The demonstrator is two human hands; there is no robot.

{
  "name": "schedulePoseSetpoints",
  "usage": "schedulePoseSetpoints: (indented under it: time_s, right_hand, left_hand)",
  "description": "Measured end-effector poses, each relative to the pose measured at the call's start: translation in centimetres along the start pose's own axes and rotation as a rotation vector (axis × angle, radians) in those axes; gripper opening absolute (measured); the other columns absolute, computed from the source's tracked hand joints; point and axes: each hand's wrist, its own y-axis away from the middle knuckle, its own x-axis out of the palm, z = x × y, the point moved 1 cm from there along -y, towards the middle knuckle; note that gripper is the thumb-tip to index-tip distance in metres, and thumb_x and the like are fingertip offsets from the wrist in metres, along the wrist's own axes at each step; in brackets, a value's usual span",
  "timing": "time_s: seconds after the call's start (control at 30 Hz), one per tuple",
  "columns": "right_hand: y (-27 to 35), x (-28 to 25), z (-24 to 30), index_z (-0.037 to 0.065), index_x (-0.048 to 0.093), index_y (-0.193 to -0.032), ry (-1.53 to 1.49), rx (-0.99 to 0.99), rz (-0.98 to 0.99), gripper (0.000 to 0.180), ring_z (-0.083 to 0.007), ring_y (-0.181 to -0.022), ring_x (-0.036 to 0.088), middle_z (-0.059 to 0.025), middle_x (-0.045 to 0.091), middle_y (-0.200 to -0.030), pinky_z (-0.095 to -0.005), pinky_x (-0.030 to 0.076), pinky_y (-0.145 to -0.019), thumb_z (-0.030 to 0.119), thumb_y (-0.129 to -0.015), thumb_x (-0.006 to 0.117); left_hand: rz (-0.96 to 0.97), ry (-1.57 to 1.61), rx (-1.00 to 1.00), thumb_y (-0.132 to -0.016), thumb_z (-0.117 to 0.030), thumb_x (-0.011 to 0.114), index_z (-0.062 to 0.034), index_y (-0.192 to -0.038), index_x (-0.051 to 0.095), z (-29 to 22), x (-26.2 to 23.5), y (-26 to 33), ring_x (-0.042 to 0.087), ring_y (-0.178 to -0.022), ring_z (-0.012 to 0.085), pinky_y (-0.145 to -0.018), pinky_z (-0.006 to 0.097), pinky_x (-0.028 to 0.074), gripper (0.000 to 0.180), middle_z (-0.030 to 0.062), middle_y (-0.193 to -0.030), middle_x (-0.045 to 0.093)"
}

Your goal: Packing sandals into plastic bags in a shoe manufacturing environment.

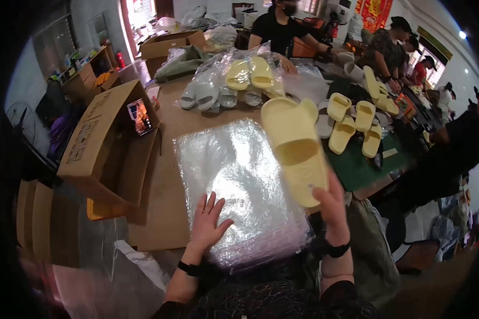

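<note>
Right hand (331,204) gripped a yellow slide (295,146) by its heel, held over the right edge of the bag stack (239,181). Left hand (206,222) lay flat, fingers spread, near the stack's front edge. Open box (104,141) stood left; bare surface (162,212) between.

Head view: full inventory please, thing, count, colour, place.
held slides: a pair, pale yellow, raised in right hand
plastic bag stack: one stack, clear, table centre
loose slides: several, pale yellow, table right
bagged slides: several, yellow and grey, far table
cardboard box: one, brown, open, table left
co-workers: several, dark clothes, far and right sides
left hand: flat on the bag stack
right hand: gripping the slides' heel end
</note>
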Motion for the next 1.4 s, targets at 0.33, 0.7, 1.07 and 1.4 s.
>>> schedulePoseSetpoints:
  time_s: [0.33,0.7,1.07,1.4]
  right_hand:
    - [0.8,-3.3,-6.3,-0.003,0.045,-0.141,-0.094,0.232,-0.186,0.051,-0.0155,-0.112,0.06,-0.0093,0.061,-0.126,-0.0293,0.046,-0.098,0.002,-0.092,0.055]
    - [-2.7,-19.3,-10.8,-0.004,0.046,-0.139,0.162,0.107,-0.476,0.048,-0.0178,-0.114,0.058,-0.0111,0.06,-0.127,-0.03,0.046,-0.096,0.005,-0.092,0.057]
    - [-13.7,-34.3,-10.9,-0.008,0.041,-0.141,0.655,0.287,-1.122,0.091,-0.0414,-0.127,0.051,-0.0303,0.048,-0.138,-0.0486,0.045,-0.103,0.048,-0.08,0.078]
    - [-17.8,-29.2,-10.2,0.0,0.059,-0.119,1.156,-0.364,-0.876,0.043,-0.0392,-0.111,0.055,-0.0189,0.06,-0.115,-0.0473,0.047,-0.094,0.02,-0.084,0.074]
  left_hand:
    - [-0.035,-0.045,0.025,-0.083,-0.038,0.073,-0.0049,-0.137,0.056,0.1,-0.3,0.4,0.027,-0.145,0.0451,-0.117,0.053,0.025,0.065,0.0228,-0.154,0.04]
    - [-0.006,-0.014,0.006,-0.079,-0.031,0.078,-0.0043,-0.135,0.057,0.1,0.3,0.1,0.024,-0.147,0.0436,-0.118,0.053,0.024,0.066,0.023,-0.155,0.038]
    - [-0.006,-0.061,-0.034,-0.076,-0.03,0.077,-0.0011,-0.134,0.056,-0.3,-0.4,0.8,0.025,-0.148,0.0438,-0.118,0.052,0.025,0.068,0.0244,-0.155,0.037]
    - [0.004,-0.054,-0.033,-0.075,-0.03,0.077,-0.0017,-0.134,0.057,-0.3,-0.2,0.4,0.025,-0.147,0.0441,-0.117,0.053,0.025,0.069,0.0239,-0.155,0.038]
